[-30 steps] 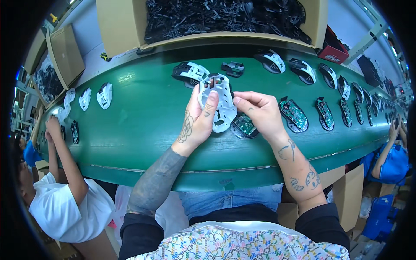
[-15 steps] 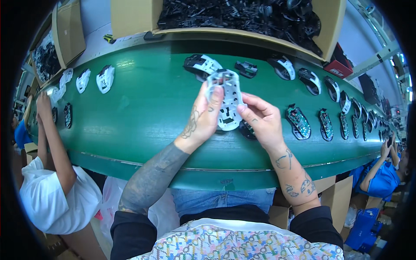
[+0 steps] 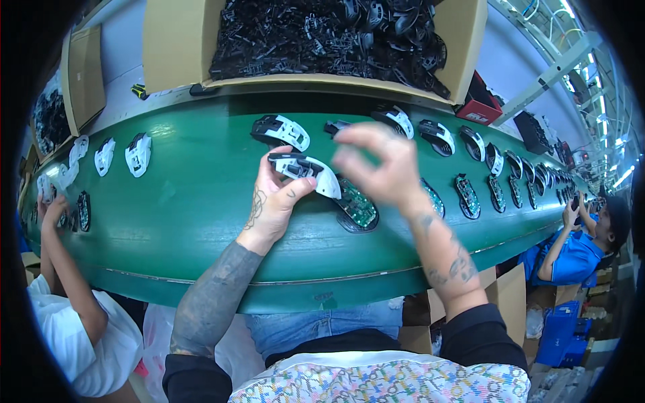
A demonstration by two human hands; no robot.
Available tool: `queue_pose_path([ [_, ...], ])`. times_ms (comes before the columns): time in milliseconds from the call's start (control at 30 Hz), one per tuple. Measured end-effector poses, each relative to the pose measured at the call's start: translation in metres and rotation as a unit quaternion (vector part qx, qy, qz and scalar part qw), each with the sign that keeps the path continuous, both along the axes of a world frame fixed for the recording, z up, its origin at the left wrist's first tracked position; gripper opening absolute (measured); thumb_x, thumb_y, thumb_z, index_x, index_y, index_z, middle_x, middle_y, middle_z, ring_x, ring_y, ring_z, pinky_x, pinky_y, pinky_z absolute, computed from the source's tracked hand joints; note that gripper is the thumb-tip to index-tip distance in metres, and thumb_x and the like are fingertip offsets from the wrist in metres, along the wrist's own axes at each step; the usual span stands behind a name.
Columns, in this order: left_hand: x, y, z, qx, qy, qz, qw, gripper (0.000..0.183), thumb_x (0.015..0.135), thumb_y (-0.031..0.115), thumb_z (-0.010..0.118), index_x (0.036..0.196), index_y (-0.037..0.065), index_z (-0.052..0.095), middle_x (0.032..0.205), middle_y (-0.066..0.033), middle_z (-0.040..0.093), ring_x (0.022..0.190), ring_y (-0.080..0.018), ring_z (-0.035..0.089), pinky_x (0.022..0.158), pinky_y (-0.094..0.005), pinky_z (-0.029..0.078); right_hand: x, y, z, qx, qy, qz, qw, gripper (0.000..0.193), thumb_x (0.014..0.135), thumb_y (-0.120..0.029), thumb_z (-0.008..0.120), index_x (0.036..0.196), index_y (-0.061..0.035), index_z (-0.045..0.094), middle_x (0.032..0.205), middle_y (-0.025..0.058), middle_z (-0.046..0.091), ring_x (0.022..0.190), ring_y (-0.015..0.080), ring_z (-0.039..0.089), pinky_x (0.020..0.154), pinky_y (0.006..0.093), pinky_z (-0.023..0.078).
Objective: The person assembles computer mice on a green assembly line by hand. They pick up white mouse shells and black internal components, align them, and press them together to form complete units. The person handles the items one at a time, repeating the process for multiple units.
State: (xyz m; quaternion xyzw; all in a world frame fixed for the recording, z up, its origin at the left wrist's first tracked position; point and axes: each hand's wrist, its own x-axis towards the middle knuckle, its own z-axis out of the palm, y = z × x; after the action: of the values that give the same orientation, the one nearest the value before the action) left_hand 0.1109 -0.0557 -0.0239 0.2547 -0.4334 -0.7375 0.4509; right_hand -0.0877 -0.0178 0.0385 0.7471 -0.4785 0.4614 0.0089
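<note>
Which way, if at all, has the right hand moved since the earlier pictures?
Yes: the right hand is now farther forward, nearer the large cardboard box.

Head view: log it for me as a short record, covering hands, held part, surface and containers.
Left hand: gripping a white-and-black shell
Right hand: raised right of the shell, blurred; whether it holds anything cannot be told
Nearest board: green circuit board on a dark base, partly hidden by the shell
Surface: green work surface
Upper left: white shells
Far edge: cardboard box of black parts
Right of that: red box
</note>
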Motion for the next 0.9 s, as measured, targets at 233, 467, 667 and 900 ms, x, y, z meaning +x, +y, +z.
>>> queue_pose_path([
  [233, -0.006, 0.0, 0.011, 0.019, 0.021, -0.036, 0.999, 0.063, 0.077, 0.005, 0.069, 0.13, 0.006, 0.035, 0.112, -0.0098, 0.052, 0.102, -0.0177, 0.057, 0.092, -0.0353, 0.048, -0.176, -0.117, 0.022, 0.144, 0.138, -0.492, 0.848, 0.041, 0.077, -0.031, 0.068, 0.105, -0.0027, 0.065, 0.099, 0.0227, 0.066, 0.095, 0.0384, 0.064, 0.086, 0.0435, 0.051],
  [467, -0.001, -0.006, 0.017, 0.057, 0.049, -0.011, 0.997, 0.066, 0.082, 0.012, 0.069, 0.137, 0.011, 0.031, 0.115, -0.0108, 0.054, 0.105, -0.0194, 0.058, 0.091, -0.0351, 0.048, -0.159, -0.094, 0.045, 0.154, -0.003, -0.42, 0.894, 0.034, 0.081, -0.023, 0.062, 0.107, -0.0015, 0.065, 0.101, 0.0154, 0.069, 0.093, 0.0261, 0.066, 0.082, 0.0359, 0.052],
  [667, 0.001, -0.006, 0.014, 0.042, 0.01, -0.044, 0.998, 0.072, 0.081, 0.017, 0.071, 0.136, 0.002, 0.027, 0.113, -0.014, 0.057, 0.103, -0.0212, 0.06, 0.088, -0.0344, 0.05, -0.065, -0.008, 0.031, 0.262, -0.417, 0.068, 0.867, 0.04, 0.086, -0.007, 0.067, 0.122, -0.0017, 0.053, 0.098, 0.0017, 0.064, 0.08, 0.0083, 0.058, 0.067, 0.0204, 0.045],
  [900, 0.003, -0.001, 0.018, 0.057, -0.065, -0.101, 0.991, 0.053, 0.087, 0.032, 0.064, 0.127, 0.005, 0.042, 0.111, -0.0083, 0.06, 0.097, -0.0188, 0.063, 0.085, -0.0337, 0.05, -0.001, 0.024, -0.005, 0.34, -0.497, 0.153, 0.783, 0.042, 0.083, -0.002, 0.069, 0.122, -0.0014, 0.054, 0.095, 0.0051, 0.067, 0.083, 0.0086, 0.062, 0.068, 0.02, 0.047],
])
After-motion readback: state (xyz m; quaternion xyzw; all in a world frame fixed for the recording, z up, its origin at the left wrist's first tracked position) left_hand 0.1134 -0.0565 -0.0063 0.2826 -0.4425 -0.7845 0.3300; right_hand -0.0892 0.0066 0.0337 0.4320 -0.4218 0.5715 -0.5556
